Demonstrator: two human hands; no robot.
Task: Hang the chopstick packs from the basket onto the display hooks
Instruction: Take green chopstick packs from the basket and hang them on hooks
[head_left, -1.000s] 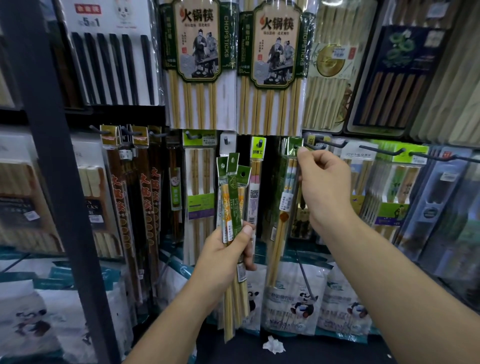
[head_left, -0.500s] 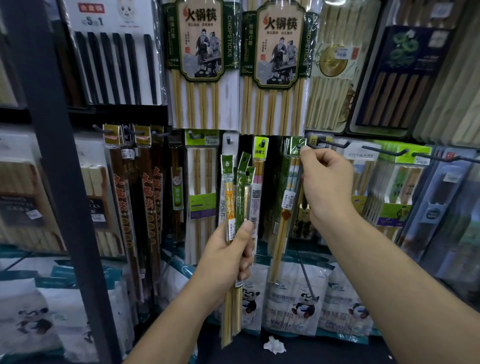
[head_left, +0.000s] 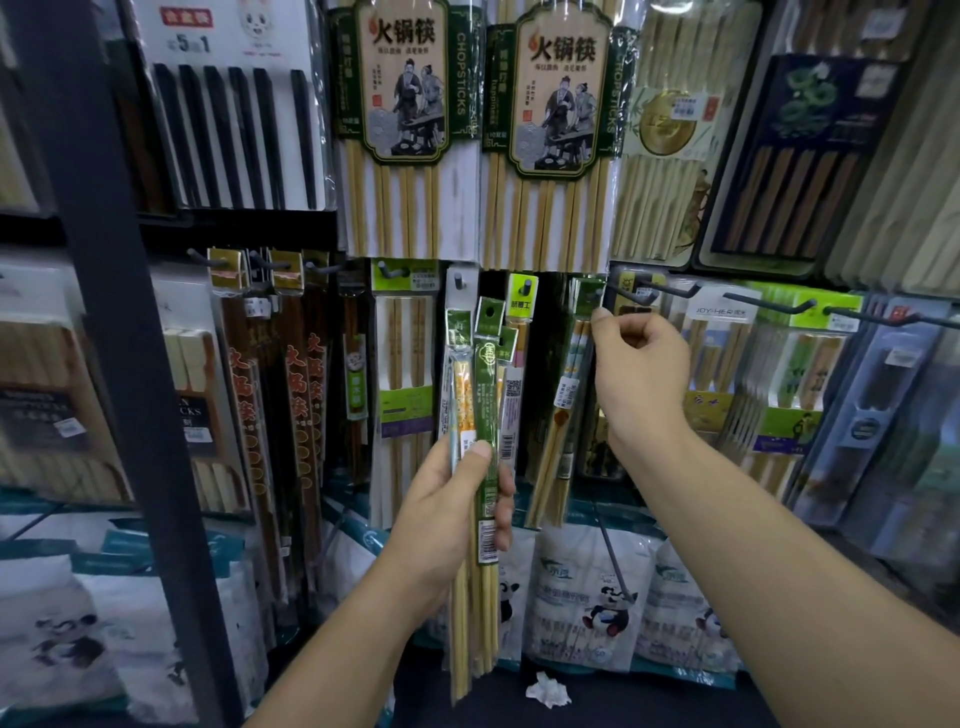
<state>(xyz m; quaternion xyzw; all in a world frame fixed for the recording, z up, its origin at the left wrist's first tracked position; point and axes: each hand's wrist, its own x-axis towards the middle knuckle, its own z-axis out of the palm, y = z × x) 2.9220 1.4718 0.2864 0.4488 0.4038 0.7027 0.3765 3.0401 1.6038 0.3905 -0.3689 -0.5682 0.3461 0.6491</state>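
Head view: left hand (head_left: 447, 519) grasps a bundle of packs (head_left: 485, 395) upright, below and left of the hook (head_left: 636, 297). The right hand (head_left: 641, 374), fingers curled, is just below the hook; one fingertip (head_left: 601, 315) touches the hung pack (head_left: 571, 364) just left of it. Pinch cannot be confirmed.

Green labels, pale bamboo
Centre-frame chopstick packs (head_left: 485, 415): green headers, tan sticks, one orange-patterned; upper left, black chopsticks (head_left: 234, 135) on white card.
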